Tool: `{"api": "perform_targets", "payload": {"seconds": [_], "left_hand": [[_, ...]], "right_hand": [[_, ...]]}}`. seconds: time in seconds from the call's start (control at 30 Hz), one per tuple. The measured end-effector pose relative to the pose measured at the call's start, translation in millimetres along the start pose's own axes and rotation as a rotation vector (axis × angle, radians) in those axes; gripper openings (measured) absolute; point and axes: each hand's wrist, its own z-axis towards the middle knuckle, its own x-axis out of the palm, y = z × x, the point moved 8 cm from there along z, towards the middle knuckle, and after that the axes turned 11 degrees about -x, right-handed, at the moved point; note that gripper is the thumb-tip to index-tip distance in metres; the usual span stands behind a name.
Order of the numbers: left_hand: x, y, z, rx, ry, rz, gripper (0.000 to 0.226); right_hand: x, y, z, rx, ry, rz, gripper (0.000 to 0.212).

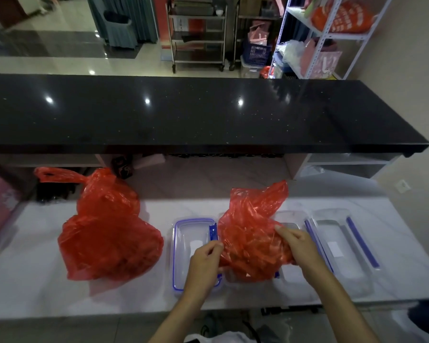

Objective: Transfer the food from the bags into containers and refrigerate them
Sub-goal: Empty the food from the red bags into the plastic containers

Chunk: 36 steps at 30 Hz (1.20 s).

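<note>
Both hands, left hand [204, 258] and right hand [298, 246], pinch the crumpled red plastic bag [253, 233] above the clear rectangular container [291, 273]; thin film may slip and spill food.

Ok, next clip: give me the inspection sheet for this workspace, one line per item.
Surface: white marble-look counter, below a raised black countertop.
Job's things: red bag held over a clear container; second red bag lying knotted to the left; blue-rimmed lid; further container parts at right.
Clutter: nothing seen on the counter.
Grippers: left hand and right hand both grip the red bag.
Cables: nothing seen.
Surroundings: steel trolley, white shelving with bags.
</note>
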Motion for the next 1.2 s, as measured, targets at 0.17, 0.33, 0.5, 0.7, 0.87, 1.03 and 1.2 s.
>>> {"api": "perform_targets", "payload": {"seconds": [0.17,0.33,0.5,0.7,0.87,1.03,1.2], "left_hand": [[-14,-12,1,0.121,-0.077,-0.081,0.030],[-20,-18,-4,0.151,-0.091,-0.224,0.029],[-32,-21,-13,0.210,-0.158,-0.400,0.027],[-11,-17,6,0.117,-0.012,-0.313,0.031],[7,-7,15,0.087,0.097,-0.146,0.035],[-5,-22,11,0.261,-0.068,0.012,0.029],[-15,-43,-1,0.371,-0.171,-0.003,0.025]], "right_hand": [[-4,7,4,0.082,-0.060,0.255,0.029],[-9,12,-2,0.046,-0.049,0.342,0.038],[-17,3,-11,0.035,-0.064,0.478,0.037],[-15,-2,-16,0.045,-0.094,0.392,0.031],[6,-11,-18,0.041,0.000,0.324,0.023],[9,-9,-22,-0.062,0.068,0.115,0.028],[-8,4,-16,-0.250,-0.043,-0.236,0.015]]}}
